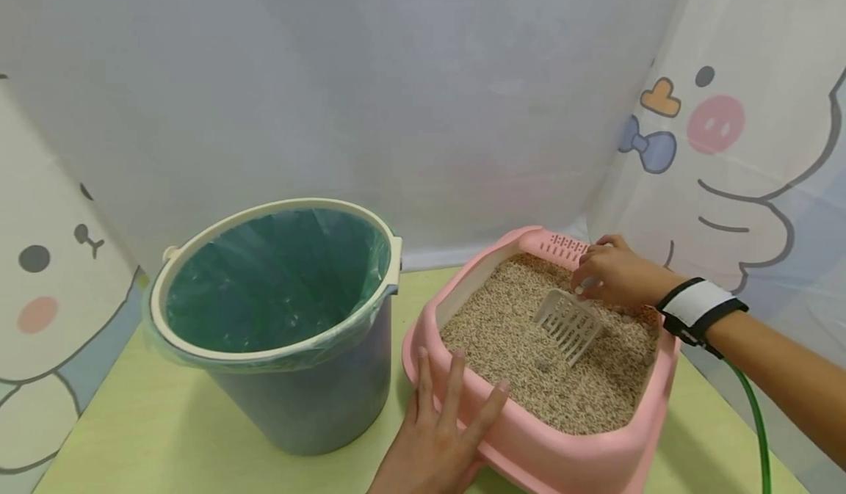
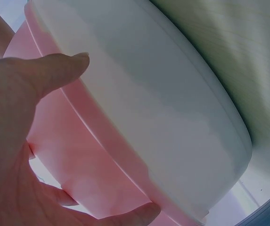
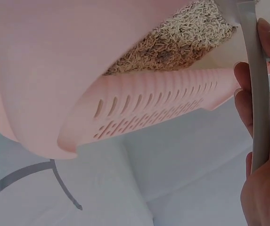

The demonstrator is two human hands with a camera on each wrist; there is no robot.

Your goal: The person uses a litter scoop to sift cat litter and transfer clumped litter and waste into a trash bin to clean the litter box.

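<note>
A pink litter box [image 1: 529, 435] filled with beige pellet litter [image 1: 522, 336] stands on the pale green table. My right hand [image 1: 611, 274] grips the handle of a white slotted scoop [image 1: 570, 327], whose blade rests on the litter near the box's far right corner. In the right wrist view the fingers [image 3: 263, 155] curl round the grey-white scoop handle [image 3: 257, 84] beside the slotted pink rim [image 3: 153, 113]. My left hand [image 1: 443, 428] lies with straight, spread fingers against the box's near left rim; the left wrist view shows the left hand [image 2: 17, 141] flat on the pink wall [image 2: 92, 160].
A grey bucket [image 1: 304, 391] lined with a green bag [image 1: 277, 281] stands left of the litter box. Cartoon-print curtains [image 1: 740, 134] hang behind and at both sides. A green cable [image 1: 756, 420] runs from the right wrist strap [image 1: 699, 304].
</note>
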